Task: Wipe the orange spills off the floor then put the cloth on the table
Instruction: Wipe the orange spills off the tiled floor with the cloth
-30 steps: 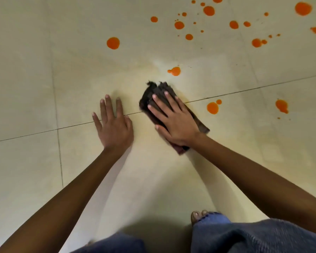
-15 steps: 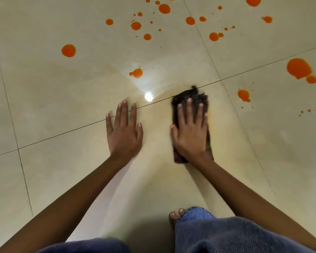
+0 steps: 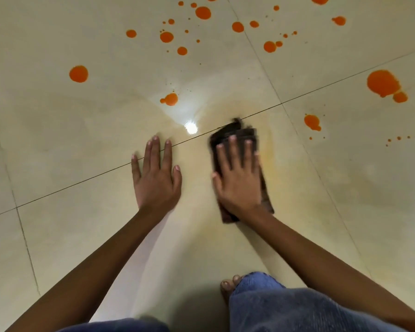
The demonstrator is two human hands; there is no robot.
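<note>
The soft, limp folded cloth (image 3: 225, 134), pressed flat under the right hand's (image 3: 237, 185) spread, straight fingers (image 3: 234, 152), should lift easily if pinched at its far edge.

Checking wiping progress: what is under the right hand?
A dark cloth lies under the right hand, pressed flat on the tiled floor. Whatever is beneath the cloth is covered.
</note>
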